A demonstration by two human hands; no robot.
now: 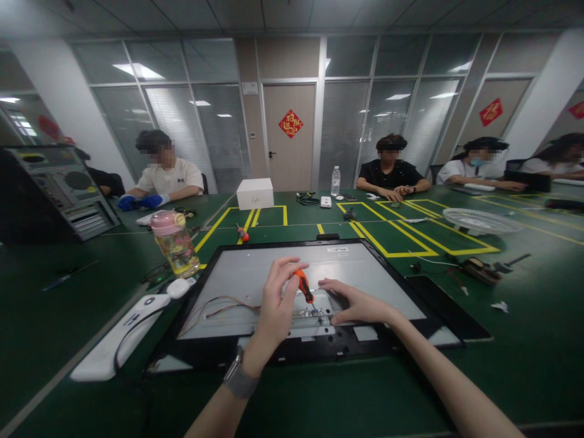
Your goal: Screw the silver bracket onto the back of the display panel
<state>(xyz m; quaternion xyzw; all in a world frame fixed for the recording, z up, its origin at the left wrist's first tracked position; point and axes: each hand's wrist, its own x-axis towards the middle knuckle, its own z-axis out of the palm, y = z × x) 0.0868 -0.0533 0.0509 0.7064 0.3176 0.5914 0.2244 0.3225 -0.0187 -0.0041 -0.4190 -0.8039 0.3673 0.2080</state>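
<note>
A screwdriver point(303, 286) with an orange and black handle is gripped in my left hand point(277, 301), which wears a watch at the wrist. It leans, tip down, onto a small metal-and-board area point(314, 314) near the front edge of a flat display panel point(241, 267). That panel lies with its grey metal back up inside a black frame. My right hand point(360, 304) rests on the panel just right of the tip, thumb and fingers apart around the small parts there. Thin wires point(228, 301) run leftward across the metal. What the tip touches is too small to tell.
At left stand a pink-lidded bottle point(176, 243), a white power strip point(121, 337) and an opened computer case point(64, 191). A black slab point(449, 307) and a brown-black tool point(481, 267) lie right. A white box point(255, 193) stands behind. Several people sit across the green table.
</note>
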